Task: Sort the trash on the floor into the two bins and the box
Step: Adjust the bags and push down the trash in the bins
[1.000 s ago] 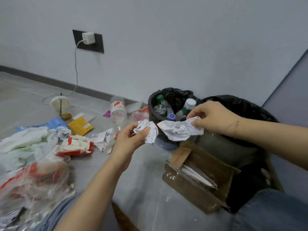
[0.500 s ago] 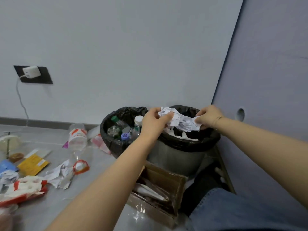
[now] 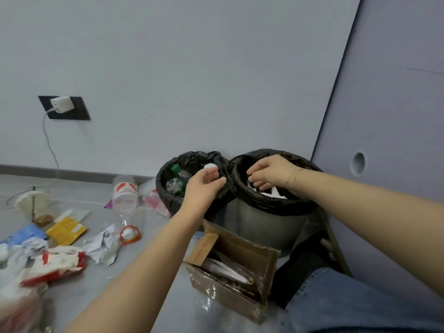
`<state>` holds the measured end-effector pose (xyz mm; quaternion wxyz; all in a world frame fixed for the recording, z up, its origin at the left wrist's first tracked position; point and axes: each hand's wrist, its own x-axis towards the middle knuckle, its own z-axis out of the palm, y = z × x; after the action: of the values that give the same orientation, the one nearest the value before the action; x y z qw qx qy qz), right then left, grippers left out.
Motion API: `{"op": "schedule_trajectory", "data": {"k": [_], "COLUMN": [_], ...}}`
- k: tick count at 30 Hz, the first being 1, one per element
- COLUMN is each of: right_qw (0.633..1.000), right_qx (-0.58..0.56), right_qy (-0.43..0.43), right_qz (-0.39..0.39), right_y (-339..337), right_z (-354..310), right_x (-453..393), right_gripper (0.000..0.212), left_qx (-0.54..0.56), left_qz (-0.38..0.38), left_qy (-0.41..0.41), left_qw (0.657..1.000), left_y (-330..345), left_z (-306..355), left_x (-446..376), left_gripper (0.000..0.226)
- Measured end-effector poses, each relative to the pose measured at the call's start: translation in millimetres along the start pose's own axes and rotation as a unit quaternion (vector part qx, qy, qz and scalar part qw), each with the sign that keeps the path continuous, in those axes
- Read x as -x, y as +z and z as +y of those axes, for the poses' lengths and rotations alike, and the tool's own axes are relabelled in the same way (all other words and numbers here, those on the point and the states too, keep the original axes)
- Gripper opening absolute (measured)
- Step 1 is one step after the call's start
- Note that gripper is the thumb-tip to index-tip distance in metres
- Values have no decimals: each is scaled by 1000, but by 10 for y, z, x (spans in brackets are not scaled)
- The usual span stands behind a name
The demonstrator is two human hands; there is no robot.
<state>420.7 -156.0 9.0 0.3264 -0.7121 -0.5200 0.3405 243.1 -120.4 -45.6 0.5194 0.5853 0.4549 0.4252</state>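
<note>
1. Fingers: the right hand [image 3: 272,173] has its fingers [image 3: 257,185] spread loosely and curled down over the mouth of the right bin [image 3: 269,227], holding nothing. The left hand [image 3: 204,188] hovers at the seam between the two bins with thumb and fingers a little apart and no item between them that can be seen.
2. Right bin: the larger grey drum with a black liner. White crumpled paper [image 3: 271,194] lies inside, directly below the right fingers. Judgement: paper belongs here, and this drop looks complete.
3. Left bin [image 3: 168,188]: also lined in black and touching the right bin. It holds plastic bottles with green and white caps. Judgement: keep paper clear of its rim during withdrawal.
4. Cardboard box [image 3: 242,275]: on the floor just in front of the bins, flaps open, with flat items inside. What they are cannot be told.
5. Floor trash: a clear bottle [image 3: 125,193] stands near the left bin; crumpled paper scraps [image 3: 103,246], a red ring [image 3: 129,234], a yellow packet [image 3: 66,230] and red-and-white wrappers [image 3: 55,263] lie further left.
6. Recommendation: confirm the paper sits below the liner edge, lift both hands straight up without snagging the liner, then take the scraps for the right bin and the bottle for the left.
</note>
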Motion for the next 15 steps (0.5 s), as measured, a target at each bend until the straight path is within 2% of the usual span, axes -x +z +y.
{"op": "schedule_trajectory", "data": {"k": [8,13,15], "right_qw": [986,973,964], "right_qx": [30,70,96], "right_qy": [-76,-114,-128], "right_qz": [-145,-186,-210], "right_y": [977,1886,2342], "right_z": [-591,-993,-1133], "right_x": [263,218,192], "right_gripper": [16,20,15], "left_qx": [36,29,22], "left_qz": [34,105,140], "left_qy": [-18,-33,-38], "left_qw": [999,993,989], "left_y": [-1063,-1886,-2292], "left_z": [-149,-407,-545], "left_x": [521,829,958], "left_gripper": [30,31,32]}}
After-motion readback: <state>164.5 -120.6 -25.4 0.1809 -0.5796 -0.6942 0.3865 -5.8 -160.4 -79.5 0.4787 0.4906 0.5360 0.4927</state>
